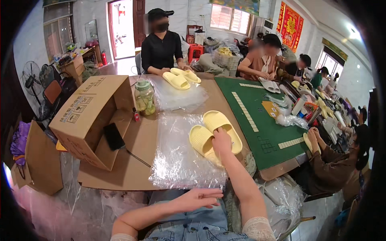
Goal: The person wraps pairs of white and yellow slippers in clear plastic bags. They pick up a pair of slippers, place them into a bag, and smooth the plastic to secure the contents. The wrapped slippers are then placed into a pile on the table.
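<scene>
While gripped, yellow slippers (209, 134) point toes up-left, side by side.

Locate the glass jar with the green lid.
Head view, upper left of centre: the glass jar stands on the brown table, between the open cardboard box and a clear plastic bag.

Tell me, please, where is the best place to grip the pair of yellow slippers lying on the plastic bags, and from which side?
Probably at the heel ends, from the near side: the pair of yellow slippers lies side by side, soles up, and the right hand already rests there. One pinch could span both.
</scene>
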### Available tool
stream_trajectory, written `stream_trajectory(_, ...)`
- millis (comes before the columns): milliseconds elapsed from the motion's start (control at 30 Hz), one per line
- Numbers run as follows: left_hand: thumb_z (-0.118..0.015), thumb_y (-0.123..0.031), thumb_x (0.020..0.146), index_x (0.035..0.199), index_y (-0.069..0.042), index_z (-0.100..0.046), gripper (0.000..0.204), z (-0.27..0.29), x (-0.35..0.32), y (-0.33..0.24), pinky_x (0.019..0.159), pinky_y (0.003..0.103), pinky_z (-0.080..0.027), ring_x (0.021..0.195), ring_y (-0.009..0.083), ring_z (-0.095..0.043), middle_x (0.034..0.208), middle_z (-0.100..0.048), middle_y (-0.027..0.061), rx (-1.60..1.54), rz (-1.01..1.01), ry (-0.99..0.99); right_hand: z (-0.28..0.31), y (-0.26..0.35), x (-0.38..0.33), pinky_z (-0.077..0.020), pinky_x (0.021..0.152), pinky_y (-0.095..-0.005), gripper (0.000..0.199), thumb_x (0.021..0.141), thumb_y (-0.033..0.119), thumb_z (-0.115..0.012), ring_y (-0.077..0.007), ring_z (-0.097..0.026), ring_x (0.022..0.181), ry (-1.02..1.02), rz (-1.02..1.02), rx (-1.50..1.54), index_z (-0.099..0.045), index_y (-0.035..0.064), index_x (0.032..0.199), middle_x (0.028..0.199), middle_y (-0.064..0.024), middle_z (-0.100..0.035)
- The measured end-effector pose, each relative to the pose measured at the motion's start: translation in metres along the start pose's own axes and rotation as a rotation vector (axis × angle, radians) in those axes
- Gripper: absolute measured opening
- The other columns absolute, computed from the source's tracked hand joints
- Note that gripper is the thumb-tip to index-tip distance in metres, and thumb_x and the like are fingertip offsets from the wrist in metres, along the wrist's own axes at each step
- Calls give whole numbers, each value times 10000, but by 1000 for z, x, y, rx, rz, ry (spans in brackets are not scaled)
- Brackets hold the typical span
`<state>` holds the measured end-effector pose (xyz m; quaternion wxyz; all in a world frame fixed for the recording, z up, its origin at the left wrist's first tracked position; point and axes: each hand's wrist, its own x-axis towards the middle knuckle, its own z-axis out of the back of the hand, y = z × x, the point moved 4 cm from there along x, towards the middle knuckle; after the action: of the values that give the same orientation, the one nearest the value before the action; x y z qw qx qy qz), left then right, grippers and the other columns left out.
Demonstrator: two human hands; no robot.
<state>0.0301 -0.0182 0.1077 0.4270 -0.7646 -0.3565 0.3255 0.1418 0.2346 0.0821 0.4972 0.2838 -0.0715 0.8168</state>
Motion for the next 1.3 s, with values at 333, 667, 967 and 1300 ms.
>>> stream_trajectory(333,-690,-557,828,1362,-99,-561,715,168,38,-34,1106,468,-390,1355,396,-444,1443,-493,217,1528,-332,-388,70,-33,-16,-478,780,-474,233,768,-33,-556,-433,-586,959,-393,-143,414,-650,-6,979,1040,-199,-610)
stream_trajectory(667,-738,-643,742,1224,58,-590,863,119,79,-8,1011,474,-434,1287,392,-468,1388,-502,303,1671,41,-737,127,-24,-80,-478,814,-416,269,833,3,-604,-403,-600,968,-283,-279,536,-663,-11,1095,1051,-190,-621)
stream_trajectory(967,-772,-543,740,1293,-85,-602,738,112,53,-4,1059,487,-412,1277,403,-471,1334,-545,209,1641,-308,-371,144,-7,-144,-479,791,-429,258,789,4,-646,-406,-609,932,-145,-356,542,-660,-21,1046,987,-182,-628)
stream_trajectory(1300,-633,-213,878,1220,-58,-609,376,130,56,11,1056,425,-452,1210,372,-562,1294,-590,178,1676,-409,-391,156,10,-175,-495,896,-376,363,812,13,-649,-378,-633,1060,186,-377,727,-668,14,1174,1132,-188,-664)
